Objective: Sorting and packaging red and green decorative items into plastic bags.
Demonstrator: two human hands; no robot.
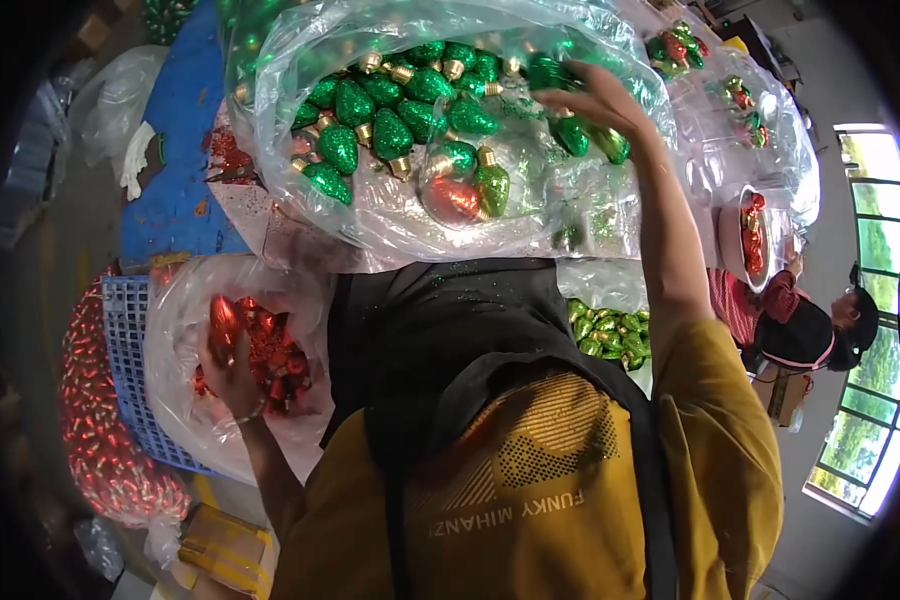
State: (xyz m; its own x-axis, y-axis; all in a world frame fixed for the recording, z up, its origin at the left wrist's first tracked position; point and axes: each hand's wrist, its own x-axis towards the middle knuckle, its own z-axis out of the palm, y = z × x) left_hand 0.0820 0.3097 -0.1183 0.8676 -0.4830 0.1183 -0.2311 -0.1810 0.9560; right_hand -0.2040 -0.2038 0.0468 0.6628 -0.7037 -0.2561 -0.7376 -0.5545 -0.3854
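Note:
My left hand [232, 378] is closed around a red glittery bulb-shaped ornament [226, 318], above the red ornaments [278, 350] in a clear plastic bag at my left side. My right hand [602, 102] is stretched over the table at the far right of a wide clear plastic bag [360, 225]. Its fingers pinch a green glittery bulb ornament [546, 72], slightly blurred. Several green bulb ornaments [353, 103] with gold screw caps lie in that bag. Nearer the middle, a red ornament [454, 198] rests beside a light-green one [491, 185].
A blue crate [135, 350] and a big sack of red ornaments [100, 430] stand on the left. Light-green ornaments [610, 335] fill a bag by my right side. Another person [800, 325] works at the right, near a white tub [735, 240]. A cardboard box [225, 548] lies low left.

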